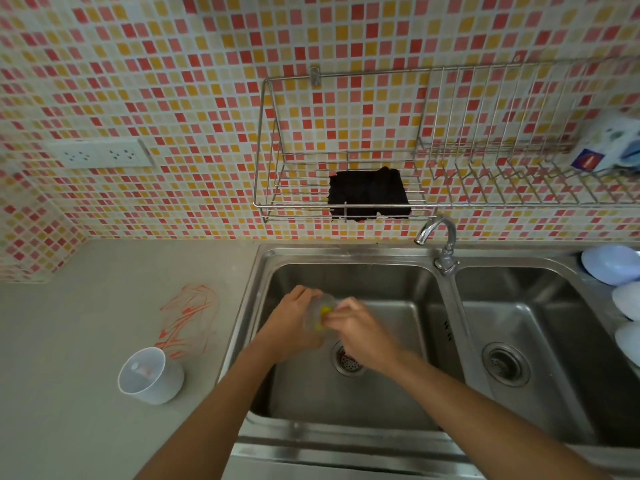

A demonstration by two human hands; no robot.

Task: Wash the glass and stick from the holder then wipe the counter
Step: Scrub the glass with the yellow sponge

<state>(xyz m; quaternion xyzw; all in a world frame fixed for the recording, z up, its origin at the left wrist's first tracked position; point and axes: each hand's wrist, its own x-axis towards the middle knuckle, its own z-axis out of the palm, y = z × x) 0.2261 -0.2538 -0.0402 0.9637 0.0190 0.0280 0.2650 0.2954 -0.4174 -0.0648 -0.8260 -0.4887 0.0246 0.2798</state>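
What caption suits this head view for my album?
Left hand holds a glass over the sink while right hand scrubs inside.

Soft, even light; wide-angle bending at edges; hands [332,323] motion-blurred.

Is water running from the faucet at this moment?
No, the faucet shows no stream, while both hands scrub the glass over the left basin.

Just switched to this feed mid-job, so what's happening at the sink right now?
A person is scrubbing the glass over the left sink basin. The left hand holds it while the right hand works a yellow sponge inside. The tap shows no running water. On the counter, red smears remain unwiped beside the white holder. A dark cloth lies on the wall rack.
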